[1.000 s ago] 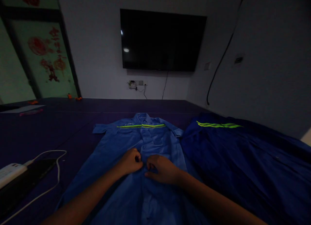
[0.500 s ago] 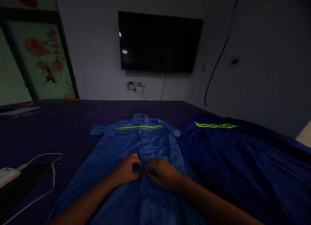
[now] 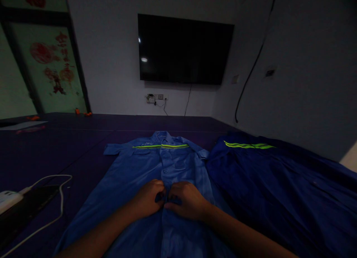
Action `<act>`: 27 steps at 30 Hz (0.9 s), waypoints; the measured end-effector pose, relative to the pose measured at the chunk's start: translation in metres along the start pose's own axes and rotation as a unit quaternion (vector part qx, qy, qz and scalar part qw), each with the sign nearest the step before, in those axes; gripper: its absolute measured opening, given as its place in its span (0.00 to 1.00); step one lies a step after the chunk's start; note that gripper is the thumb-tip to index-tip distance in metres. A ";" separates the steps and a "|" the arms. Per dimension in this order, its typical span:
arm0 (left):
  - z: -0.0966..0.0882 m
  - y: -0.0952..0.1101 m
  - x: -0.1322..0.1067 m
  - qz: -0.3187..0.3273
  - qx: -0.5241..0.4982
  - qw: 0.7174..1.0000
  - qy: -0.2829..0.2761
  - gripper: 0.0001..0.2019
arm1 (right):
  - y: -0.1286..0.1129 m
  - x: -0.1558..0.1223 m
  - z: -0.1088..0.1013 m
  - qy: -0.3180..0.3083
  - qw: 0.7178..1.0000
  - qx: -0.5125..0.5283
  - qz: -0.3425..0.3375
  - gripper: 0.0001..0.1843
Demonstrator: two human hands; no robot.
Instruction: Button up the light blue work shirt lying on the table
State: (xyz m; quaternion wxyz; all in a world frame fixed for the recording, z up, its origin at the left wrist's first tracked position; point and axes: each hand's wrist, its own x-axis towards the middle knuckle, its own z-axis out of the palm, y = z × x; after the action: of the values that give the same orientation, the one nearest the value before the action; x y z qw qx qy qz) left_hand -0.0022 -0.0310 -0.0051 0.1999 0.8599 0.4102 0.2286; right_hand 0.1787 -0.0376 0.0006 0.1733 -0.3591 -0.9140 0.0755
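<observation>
A light blue short-sleeved work shirt (image 3: 134,180) with a yellow-green reflective stripe lies flat, collar away from me, on a dark purple surface (image 3: 83,146). My left hand (image 3: 147,199) and my right hand (image 3: 185,200) meet at the shirt's button placket, mid-chest. Both hands have their fingers curled and pinched on the placket fabric, knuckles almost touching. What sits between the fingertips is hidden in the dim light.
A darker blue garment (image 3: 279,183) with a reflective stripe lies to the right, touching the shirt. A white power strip (image 3: 8,199), a white cable (image 3: 55,198) and a dark flat device (image 3: 30,206) sit at the left. A television (image 3: 184,50) hangs on the far wall.
My hands stay on the placket and have drawn slightly closer together; the view shifted a little. The shirt has not moved.
</observation>
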 end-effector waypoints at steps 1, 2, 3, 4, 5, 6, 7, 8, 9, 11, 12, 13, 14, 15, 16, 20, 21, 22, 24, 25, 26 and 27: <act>0.000 0.001 0.000 -0.003 -0.002 1.000 0.001 0.05 | -0.001 0.000 0.001 0.005 1.000 -0.004 0.006 0.14; 0.000 0.002 -0.001 -0.006 -0.004 1.000 0.001 0.05 | -0.001 0.000 0.001 0.009 1.000 -0.009 0.013 0.14; 0.000 0.003 -0.001 -0.010 -0.008 1.000 0.001 0.05 | -0.002 0.000 0.002 0.013 1.000 -0.013 0.020 0.14; 0.000 0.004 -0.001 -0.015 -0.012 1.000 0.000 0.05 | -0.002 0.000 0.002 0.014 0.999 -0.017 0.026 0.14; -0.001 0.005 -0.001 -0.019 -0.018 1.000 0.000 0.05 | -0.003 0.000 0.002 0.013 0.999 -0.018 0.030 0.14; -0.001 0.006 -0.001 -0.024 -0.024 0.999 -0.001 0.05 | -0.003 0.000 0.002 0.012 0.999 -0.018 0.034 0.14; -0.001 0.007 -0.001 -0.028 -0.032 0.999 -0.003 0.05 | -0.004 0.000 0.002 0.013 0.999 -0.016 0.036 0.14; 0.000 0.007 -0.001 -0.032 -0.039 0.999 -0.005 0.05 | -0.004 0.000 0.001 0.014 0.999 -0.014 0.035 0.13; 0.000 0.007 -0.001 -0.035 -0.045 0.998 -0.006 0.05 | -0.005 0.000 0.001 0.016 0.999 -0.012 0.034 0.13; 0.000 0.007 -0.001 -0.040 -0.053 0.998 -0.008 0.06 | -0.005 -0.001 0.000 0.019 0.999 -0.013 0.029 0.12; 0.001 0.007 0.000 -0.041 -0.054 0.998 -0.007 0.06 | -0.005 -0.001 0.000 0.020 0.999 -0.016 0.026 0.11; 0.001 0.007 0.000 -0.043 -0.055 0.998 -0.005 0.07 | -0.005 -0.001 0.000 0.021 0.999 -0.020 0.023 0.10; 0.000 0.007 0.000 -0.044 -0.057 0.997 -0.001 0.07 | -0.005 -0.001 0.000 0.023 0.999 -0.023 0.020 0.09; 0.000 0.007 0.000 -0.045 -0.060 0.997 0.004 0.08 | -0.005 -0.001 0.000 0.025 0.999 -0.025 0.018 0.09; -0.001 0.007 0.000 -0.045 -0.063 0.997 0.009 0.08 | -0.005 -0.001 0.000 0.028 0.999 -0.026 0.018 0.08; -0.004 0.011 0.000 -0.053 -0.077 0.995 0.028 0.08 | -0.004 -0.001 0.002 0.037 0.999 -0.010 0.022 0.06; -0.005 0.012 0.000 -0.055 -0.079 0.995 0.032 0.08 | -0.004 -0.001 0.002 0.039 0.999 -0.004 0.022 0.06; -0.006 0.013 0.000 -0.056 -0.081 0.994 0.036 0.08 | -0.004 -0.001 0.002 0.039 0.999 0.000 0.021 0.06; -0.007 0.013 0.000 -0.057 -0.086 0.994 0.040 0.07 | -0.004 -0.001 0.002 0.042 0.999 0.005 0.020 0.06; -0.007 0.013 -0.001 -0.058 -0.090 0.993 0.040 0.06 | -0.004 -0.001 0.002 0.043 0.999 0.007 0.021 0.06; -0.007 0.013 -0.001 -0.059 -0.094 0.993 0.040 0.06 | -0.004 -0.001 0.002 0.045 0.999 0.009 0.024 0.06; -0.007 0.012 -0.001 -0.061 -0.100 0.992 0.038 0.06 | -0.003 -0.001 0.003 0.048 0.998 0.009 0.027 0.06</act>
State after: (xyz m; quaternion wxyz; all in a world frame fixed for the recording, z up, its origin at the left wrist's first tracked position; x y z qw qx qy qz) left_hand 0.0013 -0.0377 0.0068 0.2829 0.7995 0.4444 0.2885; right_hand 0.1765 -0.0407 -0.0018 0.2177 -0.3853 -0.8939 0.0710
